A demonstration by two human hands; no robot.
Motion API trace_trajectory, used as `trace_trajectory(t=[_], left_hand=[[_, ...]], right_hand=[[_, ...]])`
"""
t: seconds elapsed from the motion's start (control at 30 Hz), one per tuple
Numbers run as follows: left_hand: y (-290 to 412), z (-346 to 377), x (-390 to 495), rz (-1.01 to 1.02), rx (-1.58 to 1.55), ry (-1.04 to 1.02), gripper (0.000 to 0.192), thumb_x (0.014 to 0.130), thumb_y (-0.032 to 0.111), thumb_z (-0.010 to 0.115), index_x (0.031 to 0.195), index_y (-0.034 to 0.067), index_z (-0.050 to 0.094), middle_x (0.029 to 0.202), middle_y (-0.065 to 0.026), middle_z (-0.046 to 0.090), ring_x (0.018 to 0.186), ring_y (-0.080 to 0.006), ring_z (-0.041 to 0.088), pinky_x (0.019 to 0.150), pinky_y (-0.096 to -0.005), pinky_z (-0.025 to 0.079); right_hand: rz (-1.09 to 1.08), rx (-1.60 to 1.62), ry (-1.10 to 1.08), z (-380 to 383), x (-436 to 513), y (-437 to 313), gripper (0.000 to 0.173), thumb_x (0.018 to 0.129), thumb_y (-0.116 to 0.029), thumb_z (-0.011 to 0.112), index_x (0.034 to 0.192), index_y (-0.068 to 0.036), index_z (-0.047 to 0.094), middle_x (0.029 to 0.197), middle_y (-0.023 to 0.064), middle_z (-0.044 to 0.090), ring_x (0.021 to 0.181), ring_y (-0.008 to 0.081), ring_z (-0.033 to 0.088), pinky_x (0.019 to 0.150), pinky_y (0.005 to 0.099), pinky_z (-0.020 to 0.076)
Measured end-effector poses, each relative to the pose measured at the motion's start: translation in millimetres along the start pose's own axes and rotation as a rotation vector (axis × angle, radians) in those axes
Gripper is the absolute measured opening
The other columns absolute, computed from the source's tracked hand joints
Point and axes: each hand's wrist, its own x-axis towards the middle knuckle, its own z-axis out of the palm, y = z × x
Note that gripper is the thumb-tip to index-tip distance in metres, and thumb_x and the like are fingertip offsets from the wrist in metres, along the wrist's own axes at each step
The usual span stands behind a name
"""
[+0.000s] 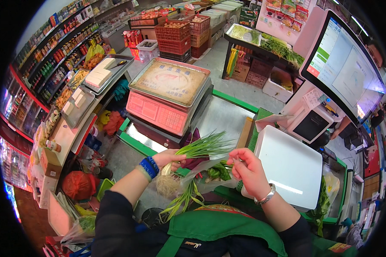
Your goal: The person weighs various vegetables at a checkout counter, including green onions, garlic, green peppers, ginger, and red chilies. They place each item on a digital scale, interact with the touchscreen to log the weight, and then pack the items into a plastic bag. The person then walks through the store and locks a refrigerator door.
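Note:
My left hand [170, 159] is closed around a bunch of scallions [206, 144]. Their green tops point right and their pale, hairy roots [168, 184] hang below the fist. My right hand [250, 173] is just right of the tips, thumb and fingertips drawn together; whether they pinch a leaf or the bag's edge is unclear. Beneath and between both hands is a clear plastic bag [194, 175] with leafy greens [219, 172] in it. More long green stalks [188, 197] droop near the green apron [225, 223].
Ahead sits a pink-fronted weighing scale [157, 112] on a green-edged metal counter [217, 112]. A flat white weighing plate [289, 167] is at my right, below a large screen [344, 64]. Left is a side counter with tofu trays [99, 74]. Stacked crates [172, 35] stand farther back.

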Motion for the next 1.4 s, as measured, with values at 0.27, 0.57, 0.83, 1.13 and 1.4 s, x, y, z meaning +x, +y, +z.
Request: trace_trajectory(t=[0.27,0.57,0.83,1.13,1.4], left_hand=[[7,94,-36,0.435,-0.268,-0.388,0.05,0.093,0.026,0.057,0.134,0.008,0.033,0.084,-0.0018,0.041,0.053,-0.0068,0.042,0.045,-0.021,0.041],[-9,124,51,0.446,0.626,-0.302,0.045,0.097,0.024,0.05,0.134,0.006,0.032,0.09,-0.002,0.051,0.073,-0.0112,0.053,0.061,-0.0274,0.046],[-14,120,73,0.596,1.119,0.167,0.034,0.091,0.017,0.051,0.123,0.004,0.051,0.111,-0.0177,0.058,0.106,-0.0262,0.057,0.093,-0.037,0.043],[-9,76,104,0.115,1.358,0.242,0.032,0.087,0.02,0.052,0.116,0.008,0.056,0.105,-0.0202,0.064,0.088,-0.0337,0.064,0.078,-0.0397,0.05],[-46,62,91,0.563,1.686,0.379,0.043,0.078,0.015,0.058,0.118,0.001,0.051,0.107,-0.0219,0.059,0.1,-0.039,0.056,0.088,-0.0445,0.046]], right_hand=[[0.01,0.006,0.028,-3,11,-2,0.017,0.093,-0.002,0.045,0.109,-0.003,0.05,0.09,0.0053,0.059,0.055,0.0064,0.041,0.05,0.0197,0.0346],[0.093,0.017,0.043,-23,18,9,0.028,0.088,0.002,0.044,0.114,-0.002,0.052,0.087,0.0051,0.063,0.054,0.0064,0.043,0.049,0.0201,0.0362],[-0.007,0.132,0.034,-24,17,20,0.027,0.093,-0.004,0.046,0.119,0.0,0.054,0.11,0.0061,0.063,0.082,0.0088,0.058,0.067,0.0217,0.0462],[0.088,-0.01,0.023,-11,14,18,0.026,0.095,-0.008,0.046,0.119,-0.001,0.054,0.108,0.0051,0.066,0.047,0.003,0.038,0.044,0.0183,0.0336],[0.066,-0.058,0.22,-46,23,19,0.02,0.091,-0.003,0.05,0.11,0.001,0.055,0.093,0.0116,0.069,0.046,0.0055,0.041,0.043,0.0197,0.0367]])
